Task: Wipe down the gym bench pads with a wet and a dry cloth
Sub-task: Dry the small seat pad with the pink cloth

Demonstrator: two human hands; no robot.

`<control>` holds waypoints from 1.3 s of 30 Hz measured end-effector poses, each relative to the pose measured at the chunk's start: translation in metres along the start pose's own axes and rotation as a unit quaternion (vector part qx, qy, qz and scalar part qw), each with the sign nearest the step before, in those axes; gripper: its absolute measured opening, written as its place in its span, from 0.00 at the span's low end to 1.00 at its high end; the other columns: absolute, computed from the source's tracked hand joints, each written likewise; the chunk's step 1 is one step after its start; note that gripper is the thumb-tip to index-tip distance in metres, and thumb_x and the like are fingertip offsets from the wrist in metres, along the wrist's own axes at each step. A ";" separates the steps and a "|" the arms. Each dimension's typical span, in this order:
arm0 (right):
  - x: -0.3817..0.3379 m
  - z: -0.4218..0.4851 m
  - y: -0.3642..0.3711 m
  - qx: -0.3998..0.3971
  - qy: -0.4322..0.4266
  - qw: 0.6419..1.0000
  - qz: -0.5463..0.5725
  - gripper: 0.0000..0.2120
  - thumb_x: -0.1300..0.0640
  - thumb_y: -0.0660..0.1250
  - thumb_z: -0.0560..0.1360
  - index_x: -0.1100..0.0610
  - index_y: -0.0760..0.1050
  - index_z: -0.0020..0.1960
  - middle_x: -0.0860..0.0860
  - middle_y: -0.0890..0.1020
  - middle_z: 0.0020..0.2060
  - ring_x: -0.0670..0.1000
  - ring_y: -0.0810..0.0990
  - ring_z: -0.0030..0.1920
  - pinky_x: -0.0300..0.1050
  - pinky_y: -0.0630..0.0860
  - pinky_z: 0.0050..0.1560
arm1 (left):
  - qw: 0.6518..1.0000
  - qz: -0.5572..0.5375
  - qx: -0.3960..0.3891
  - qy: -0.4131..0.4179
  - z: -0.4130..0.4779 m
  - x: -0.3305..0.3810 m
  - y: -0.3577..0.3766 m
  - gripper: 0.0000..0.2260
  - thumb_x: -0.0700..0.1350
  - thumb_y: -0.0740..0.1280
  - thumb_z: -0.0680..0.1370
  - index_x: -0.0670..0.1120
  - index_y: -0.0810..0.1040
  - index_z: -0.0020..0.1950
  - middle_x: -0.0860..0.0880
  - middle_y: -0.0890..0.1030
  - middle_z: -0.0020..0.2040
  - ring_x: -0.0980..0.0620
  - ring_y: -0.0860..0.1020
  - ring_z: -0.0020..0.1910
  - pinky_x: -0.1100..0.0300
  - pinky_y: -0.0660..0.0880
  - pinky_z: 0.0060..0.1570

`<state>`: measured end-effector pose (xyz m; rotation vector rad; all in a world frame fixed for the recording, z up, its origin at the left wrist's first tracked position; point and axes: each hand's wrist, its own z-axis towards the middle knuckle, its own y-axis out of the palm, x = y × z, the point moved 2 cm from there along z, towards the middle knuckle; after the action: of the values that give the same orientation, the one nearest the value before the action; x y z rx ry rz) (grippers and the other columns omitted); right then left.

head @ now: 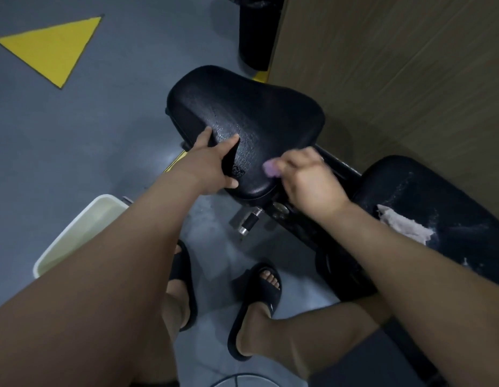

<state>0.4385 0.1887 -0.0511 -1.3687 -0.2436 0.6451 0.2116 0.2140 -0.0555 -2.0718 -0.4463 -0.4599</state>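
Purple cloth (pixel 271 169) in right hand (pixel 309 181)

Single view, head-worn, wide-angle. It looks forward and steeply down past both forearms. The seat pad (pixel 251 113) sits mid-frame, close, within arm's reach. The person's own feet (pixel 266 279) are at bottom centre. Grey floor (pixel 75 135) fills the left, a wall panel (pixel 410 79) the upper right.

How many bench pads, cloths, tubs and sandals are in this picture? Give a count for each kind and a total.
Bench pads: 2, seat pad and long pad
Cloths: 2, purple cloth and grey cloth
Tubs: 1, white tub
Sandals: 2, left sandal and right sandal
Total: 7
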 end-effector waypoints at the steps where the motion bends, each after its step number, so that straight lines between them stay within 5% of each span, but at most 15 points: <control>1: 0.006 0.003 0.000 0.034 0.068 0.997 0.010 0.15 0.62 0.60 0.77 0.53 0.83 0.55 0.50 0.81 0.47 0.59 0.75 0.45 0.50 0.79 0.47 | 1.000 -0.002 0.000 -0.004 0.000 0.001 0.000 0.46 0.50 0.78 0.73 0.66 0.51 0.81 0.49 0.35 0.82 0.44 0.50 0.82 0.53 0.57 0.78; 4: -0.017 -0.004 0.009 0.066 0.124 0.989 0.046 0.14 0.63 0.61 0.75 0.56 0.84 0.53 0.50 0.82 0.47 0.59 0.76 0.44 0.48 0.78 0.47 | 1.000 -0.005 0.002 -0.015 0.001 0.010 -0.001 0.47 0.48 0.79 0.72 0.63 0.52 0.81 0.46 0.36 0.82 0.42 0.49 0.82 0.50 0.57 0.79; 9: -0.030 -0.018 0.019 -0.008 -0.033 0.998 0.048 0.10 0.62 0.63 0.79 0.59 0.81 0.56 0.53 0.79 0.47 0.58 0.73 0.45 0.53 0.78 0.45 | 0.999 0.015 0.009 -0.027 0.002 0.031 -0.004 0.45 0.44 0.77 0.73 0.58 0.53 0.82 0.47 0.44 0.81 0.39 0.49 0.79 0.51 0.61 0.74; 15: 0.021 0.001 0.012 0.088 0.095 0.991 0.033 0.09 0.68 0.69 0.73 0.58 0.83 0.50 0.53 0.80 0.44 0.58 0.75 0.42 0.51 0.80 0.42 | 0.998 -0.008 0.049 -0.030 0.010 0.031 -0.003 0.38 0.54 0.74 0.76 0.56 0.58 0.81 0.44 0.46 0.82 0.39 0.49 0.81 0.48 0.54 0.78; 24: 0.070 0.031 0.017 0.112 0.151 0.982 0.026 0.11 0.64 0.63 0.77 0.55 0.83 0.50 0.50 0.79 0.44 0.56 0.75 0.42 0.44 0.75 0.47 | 0.998 -0.035 0.024 -0.056 0.027 0.031 0.004 0.42 0.50 0.75 0.76 0.63 0.51 0.82 0.47 0.35 0.82 0.37 0.38 0.81 0.43 0.49 0.79; 30: 0.114 0.082 0.008 0.034 0.230 0.972 0.011 0.13 0.64 0.60 0.78 0.56 0.83 0.49 0.54 0.79 0.48 0.60 0.75 0.46 0.46 0.72 0.48 | 0.996 -0.053 0.032 -0.057 0.032 0.033 0.005 0.43 0.46 0.75 0.76 0.63 0.52 0.81 0.47 0.35 0.82 0.35 0.38 0.80 0.43 0.50 0.79; 34: 0.138 0.117 0.007 -0.032 0.251 0.967 0.029 0.12 0.62 0.61 0.80 0.57 0.84 0.52 0.49 0.82 0.52 0.55 0.82 0.54 0.47 0.78 0.61 | 0.997 -0.042 0.036 -0.053 0.034 0.031 0.006 0.44 0.45 0.75 0.76 0.65 0.51 0.81 0.48 0.35 0.81 0.35 0.40 0.80 0.40 0.53 0.78; 39: 0.151 0.142 -0.004 -0.121 0.189 0.974 -0.014 0.11 0.58 0.64 0.84 0.54 0.84 0.61 0.43 0.83 0.57 0.39 0.78 0.55 0.26 0.68 0.59 | 0.998 -0.031 0.029 -0.053 0.032 0.033 0.004 0.44 0.47 0.76 0.75 0.66 0.50 0.80 0.49 0.36 0.81 0.32 0.40 0.80 0.38 0.53 0.78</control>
<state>0.4879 0.3902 -0.0483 -1.6900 -0.0345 0.3253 0.2461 0.2438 -0.0582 -2.0362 -0.5811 -0.3709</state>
